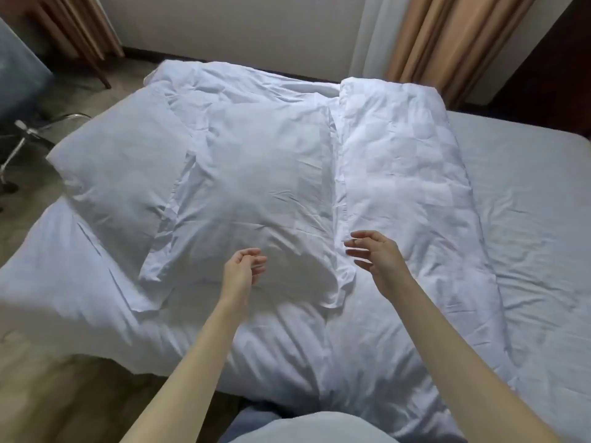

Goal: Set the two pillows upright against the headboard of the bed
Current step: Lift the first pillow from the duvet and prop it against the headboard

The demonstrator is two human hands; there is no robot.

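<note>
1. The left hand [244, 266] and right hand [374, 255] hang over the bed with fingers loosely open, holding nothing.
2. Just past them, a soft white middle pillow [256, 193] lies flat.
3. A second puffy white pillow [118, 174] lies flat at its left, partly under it.
4. A folded white quilt [403, 174] lies on the right.

Bed [527, 203] is running off frame at right & bottom edges. Near pillow [256, 193] is overlapping & hiding part of far pillow [118, 174]. Chair [19, 91] is getting cut by left edge. Both forearms are leaving frame at bottom. Headboard isn't showing.
</note>
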